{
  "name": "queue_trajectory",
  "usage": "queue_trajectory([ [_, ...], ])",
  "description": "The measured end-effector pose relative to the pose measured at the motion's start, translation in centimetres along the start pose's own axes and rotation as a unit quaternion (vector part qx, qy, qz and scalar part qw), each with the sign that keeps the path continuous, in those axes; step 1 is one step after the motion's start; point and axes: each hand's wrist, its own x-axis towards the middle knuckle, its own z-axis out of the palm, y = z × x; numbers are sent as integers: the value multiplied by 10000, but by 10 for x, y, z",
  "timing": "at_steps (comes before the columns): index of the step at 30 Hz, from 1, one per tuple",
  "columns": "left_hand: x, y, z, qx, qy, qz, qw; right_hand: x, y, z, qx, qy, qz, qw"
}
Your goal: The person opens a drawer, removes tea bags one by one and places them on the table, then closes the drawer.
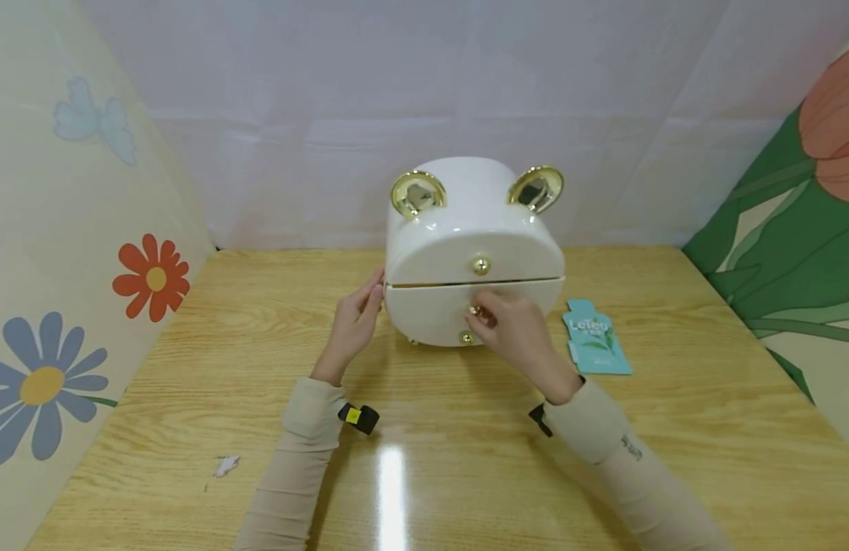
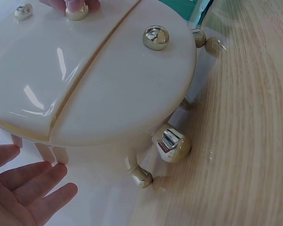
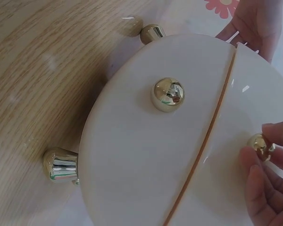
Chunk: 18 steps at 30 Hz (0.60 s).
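A glossy white storage box [image 1: 472, 222] with two gold bear ears stands on the table. Its rounded front carries gold ball knobs, one above another. Thumb and fingers of my right hand [image 1: 517, 329] pinch the middle gold knob [image 3: 262, 145]. Over that drawer front [image 1: 431, 302] runs a thin slit; a brown seam parts it from the lower drawer [image 3: 137, 127], whose own knob [image 3: 168, 94] is free. My left hand [image 1: 355, 325] lies along the box's left side, fingers fairly straight, fingertips at the wall in the left wrist view.
A teal LeTea packet [image 1: 596, 340] lies right of the box. Toward the front left of the wooden table [image 1: 424, 474] is a small white scrap [image 1: 226, 465]. Gold feet [image 2: 172, 143] hold the box up. A pale cloth [image 1: 314, 138] hangs behind, with flower-printed panels either side.
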Motion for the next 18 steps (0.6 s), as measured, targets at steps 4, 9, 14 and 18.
queue_trajectory([
  [4, 0, 0, 0, 1, -30, -8, 10000, -1, -1, -1, 41, -11, -1, 10000],
  [9, 0, 0, 0, 33, -42, -20, 10000, -4, -3, -2, 96, -6, 48, 9999],
  [14, -1, 1, 0, 47, -50, -45, 10000, -6, -6, -5, 185, -54, 128, 9997],
  [18, -1, 2, 0, 116, -62, -42, 9999, -8, -8, -7, 163, -101, 145, 9997],
])
